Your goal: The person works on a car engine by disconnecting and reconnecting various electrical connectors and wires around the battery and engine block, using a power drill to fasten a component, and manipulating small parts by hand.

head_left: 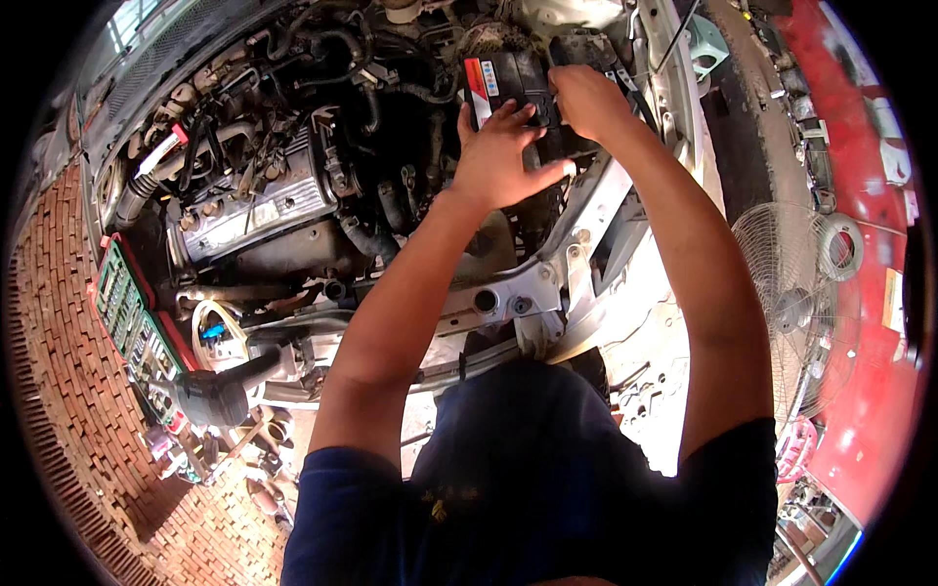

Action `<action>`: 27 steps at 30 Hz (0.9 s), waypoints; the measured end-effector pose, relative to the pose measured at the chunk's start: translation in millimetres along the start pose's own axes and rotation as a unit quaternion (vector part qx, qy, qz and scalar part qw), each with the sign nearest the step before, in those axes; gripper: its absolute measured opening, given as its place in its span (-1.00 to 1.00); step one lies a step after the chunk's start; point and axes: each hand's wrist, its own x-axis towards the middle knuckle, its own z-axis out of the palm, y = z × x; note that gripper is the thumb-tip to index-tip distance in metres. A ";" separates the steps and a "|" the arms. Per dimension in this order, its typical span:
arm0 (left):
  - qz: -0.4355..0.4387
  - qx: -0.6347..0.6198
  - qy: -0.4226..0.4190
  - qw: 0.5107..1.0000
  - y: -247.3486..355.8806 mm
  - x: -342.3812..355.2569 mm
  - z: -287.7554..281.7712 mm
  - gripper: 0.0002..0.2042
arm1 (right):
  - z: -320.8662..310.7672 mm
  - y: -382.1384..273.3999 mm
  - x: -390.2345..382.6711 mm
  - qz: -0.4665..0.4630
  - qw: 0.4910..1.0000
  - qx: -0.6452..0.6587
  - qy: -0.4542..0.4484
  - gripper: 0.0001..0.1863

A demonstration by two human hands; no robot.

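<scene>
Navy T-shirt (528, 459) is sitting nearest the camera. Left hand (500, 156) is resting on the car battery (528, 70), grip spread; battery is lying beyond and right of the silver valve cover (259, 220). Right hand (589, 103) is hovering curled at the battery's right edge; can't tell if its grip is pinching anything.

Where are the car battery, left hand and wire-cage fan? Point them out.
Car battery (528, 74): head view, top face.
Left hand (495, 164): head view, back of hand.
Wire-cage fan (793, 309): head view, central hub.
</scene>
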 end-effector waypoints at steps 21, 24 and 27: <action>-0.001 -0.065 0.119 0.991 -11.9 78.3 27.0 -0.87 | 7.1 -47.4 -34.6 0.240 0.949 0.193 0.067 -0.59; 0.018 -0.050 0.100 0.994 -12.2 78.2 21.9 -0.84 | 18.8 -51.9 -50.2 0.230 0.902 0.340 0.133 -0.49; 0.015 -0.073 0.082 0.994 -10.8 78.5 19.1 -0.81 | 46.1 -47.2 -52.2 0.315 0.765 0.549 0.117 -0.51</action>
